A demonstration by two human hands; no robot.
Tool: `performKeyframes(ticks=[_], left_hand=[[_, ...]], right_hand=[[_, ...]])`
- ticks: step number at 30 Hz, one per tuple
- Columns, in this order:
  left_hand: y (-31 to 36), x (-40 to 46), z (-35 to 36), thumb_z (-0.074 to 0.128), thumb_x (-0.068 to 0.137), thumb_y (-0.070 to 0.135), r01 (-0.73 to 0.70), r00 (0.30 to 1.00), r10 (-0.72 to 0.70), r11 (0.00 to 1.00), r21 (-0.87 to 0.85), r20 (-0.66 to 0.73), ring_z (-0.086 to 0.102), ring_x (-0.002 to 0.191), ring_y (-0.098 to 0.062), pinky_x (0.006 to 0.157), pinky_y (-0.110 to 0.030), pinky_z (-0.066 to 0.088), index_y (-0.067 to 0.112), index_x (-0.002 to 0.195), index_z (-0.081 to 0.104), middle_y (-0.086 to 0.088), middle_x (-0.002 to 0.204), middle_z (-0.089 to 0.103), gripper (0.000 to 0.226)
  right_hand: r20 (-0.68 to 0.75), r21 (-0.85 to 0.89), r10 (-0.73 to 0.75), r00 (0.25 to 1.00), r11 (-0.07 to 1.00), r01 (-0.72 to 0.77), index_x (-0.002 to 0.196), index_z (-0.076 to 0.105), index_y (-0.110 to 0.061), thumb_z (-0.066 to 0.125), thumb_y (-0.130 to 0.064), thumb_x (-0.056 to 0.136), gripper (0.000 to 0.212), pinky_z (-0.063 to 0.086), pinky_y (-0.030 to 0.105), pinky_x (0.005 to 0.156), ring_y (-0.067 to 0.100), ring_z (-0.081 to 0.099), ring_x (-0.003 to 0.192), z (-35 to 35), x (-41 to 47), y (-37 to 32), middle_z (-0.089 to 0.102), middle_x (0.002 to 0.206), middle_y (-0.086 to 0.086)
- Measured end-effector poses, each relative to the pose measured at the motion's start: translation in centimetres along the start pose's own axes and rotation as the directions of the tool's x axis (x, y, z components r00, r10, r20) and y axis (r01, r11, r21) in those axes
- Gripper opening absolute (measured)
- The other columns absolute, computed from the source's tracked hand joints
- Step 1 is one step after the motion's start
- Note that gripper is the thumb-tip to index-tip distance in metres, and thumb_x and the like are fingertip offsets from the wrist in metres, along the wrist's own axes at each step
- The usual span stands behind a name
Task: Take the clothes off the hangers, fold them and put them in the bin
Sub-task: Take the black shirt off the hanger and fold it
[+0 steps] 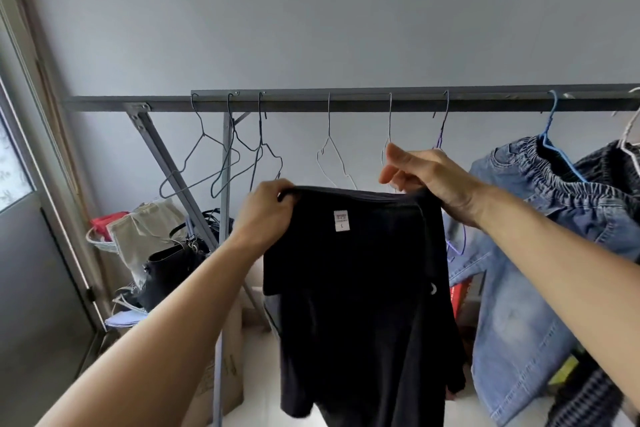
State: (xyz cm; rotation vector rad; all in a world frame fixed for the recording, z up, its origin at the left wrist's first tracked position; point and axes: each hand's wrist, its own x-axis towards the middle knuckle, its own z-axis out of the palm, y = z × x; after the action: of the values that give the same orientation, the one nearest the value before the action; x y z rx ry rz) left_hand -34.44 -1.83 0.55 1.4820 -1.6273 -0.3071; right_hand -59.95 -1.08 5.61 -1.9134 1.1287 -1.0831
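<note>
Head view finds the black shirt (360, 288) off its hanger, held up below the rail (381, 101), left hand (266, 215) and right hand (426, 177) each gripping a top corner (bin not identifiable): folding is due next, needing a lengthwise crease.

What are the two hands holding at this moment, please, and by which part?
Both hold the black garment by its top edge: left hand at one end, right hand at the other.

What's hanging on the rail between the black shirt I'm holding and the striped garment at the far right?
In the head view, denim jeans on a blue hanger hang between the black shirt and the striped garment.
</note>
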Motion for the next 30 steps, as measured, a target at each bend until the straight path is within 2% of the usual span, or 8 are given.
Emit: performKeyframes(ticks=[3, 9, 13, 17, 20, 24, 28, 30], left_hand=[[0.5, 0.3, -1.7, 0.057, 0.095, 0.033, 0.005, 1.0, -0.005, 0.993, 0.122, 0.0, 0.064, 0.084, -0.031, 0.074, -0.035, 0.05, 0.023, 0.087, 0.069, -0.008, 0.082, 0.067, 0.018], [0.7, 0.5, -3.7, 0.066, 0.089, 0.031, -0.065, 0.995, 0.047, 0.974, 0.217, 0.084, 0.067, 0.088, -0.025, 0.083, -0.037, 0.055, 0.019, 0.098, 0.075, -0.006, 0.09, 0.071, 0.017], [1.0, 0.4, -4.0, 0.066, 0.089, 0.032, -0.058, 0.997, 0.047, 0.98, 0.189, 0.063, 0.069, 0.083, -0.023, 0.082, -0.039, 0.057, 0.018, 0.096, 0.075, -0.006, 0.086, 0.073, 0.017], [1.4, 0.6, -3.8, 0.064, 0.088, 0.031, -0.016, 1.0, 0.011, 0.985, 0.17, 0.028, 0.067, 0.088, -0.025, 0.083, -0.038, 0.057, 0.016, 0.096, 0.075, -0.006, 0.091, 0.071, 0.02], [1.5, 0.7, -4.1, 0.065, 0.087, 0.03, -0.035, 0.999, 0.032, 0.982, 0.186, 0.02, 0.066, 0.089, -0.025, 0.082, -0.035, 0.055, 0.013, 0.097, 0.075, -0.008, 0.092, 0.071, 0.021], [1.7, 0.5, -4.9, 0.075, 0.082, 0.026, -0.103, 0.993, 0.085, 0.962, 0.253, 0.081, 0.061, 0.075, -0.014, 0.069, -0.026, 0.046, 0.016, 0.092, 0.076, 0.001, 0.075, 0.065, 0.014], [1.8, 0.3, -5.2, 0.071, 0.083, 0.022, -0.149, 0.984, 0.087, 0.888, 0.436, 0.158, 0.061, 0.086, -0.022, 0.077, -0.028, 0.046, 0.017, 0.097, 0.077, -0.003, 0.083, 0.065, 0.016], [1.4, 0.5, -5.1, 0.065, 0.087, 0.022, -0.099, 0.989, 0.033, 0.864, 0.493, 0.142, 0.064, 0.087, -0.026, 0.076, -0.029, 0.047, 0.014, 0.097, 0.076, -0.007, 0.087, 0.069, 0.017]], right_hand=[[0.057, -0.108, -0.035, 0.998, 0.993, 0.041, 0.082, 0.075, -0.018, 0.053, -0.072, 0.075, 0.059, 0.042, 0.039, 0.094, 0.018, 0.053, 0.085, -0.1, -0.3, -0.2, 0.058, 0.08, 0.001], [0.203, -0.182, -0.04, 0.978, 0.98, 0.078, 0.094, 0.073, -0.018, 0.047, -0.043, 0.08, 0.038, 0.034, 0.027, 0.078, 0.013, 0.045, 0.082, -0.7, -1.1, -1.5, 0.054, 0.073, -0.015], [0.225, -0.356, 0.058, 0.973, 0.934, 0.027, 0.098, 0.065, -0.023, 0.043, -0.076, 0.072, 0.063, 0.036, 0.027, 0.081, 0.012, 0.051, 0.093, 0.3, -1.4, -2.5, 0.057, 0.099, -0.006], [0.232, -0.814, 0.052, 0.971, 0.557, 0.165, 0.111, 0.047, -0.025, 0.053, -0.087, 0.062, 0.079, 0.043, 0.033, 0.089, 0.01, 0.042, 0.107, 2.0, -2.0, -2.2, 0.041, 0.114, -0.01], [0.2, -0.923, -0.068, 0.977, 0.322, 0.212, 0.116, 0.042, -0.018, 0.061, -0.048, 0.081, 0.05, 0.044, 0.033, 0.083, 0.017, 0.039, 0.112, 3.0, -2.2, -1.0, 0.036, 0.116, -0.003], [-0.002, -0.855, -0.136, 0.991, 0.514, 0.069, 0.095, 0.051, -0.012, 0.046, -0.013, 0.09, 0.007, 0.04, 0.035, 0.073, 0.029, 0.05, 0.098, 2.3, -1.5, -0.4, 0.041, 0.099, 0.004], [-0.144, -0.901, -0.035, 0.989, 0.418, -0.116, 0.081, 0.056, -0.01, 0.042, -0.005, 0.081, 0.015, 0.036, 0.032, 0.065, 0.033, 0.054, 0.08, 0.9, -0.8, -0.4, 0.054, 0.084, 0.008], [-0.21, -0.808, 0.081, 0.974, 0.547, -0.219, 0.069, 0.047, -0.01, 0.041, -0.003, 0.076, 0.011, 0.035, 0.029, 0.058, 0.03, 0.052, 0.065, 1.0, -0.5, -0.3, 0.054, 0.07, 0.009]])
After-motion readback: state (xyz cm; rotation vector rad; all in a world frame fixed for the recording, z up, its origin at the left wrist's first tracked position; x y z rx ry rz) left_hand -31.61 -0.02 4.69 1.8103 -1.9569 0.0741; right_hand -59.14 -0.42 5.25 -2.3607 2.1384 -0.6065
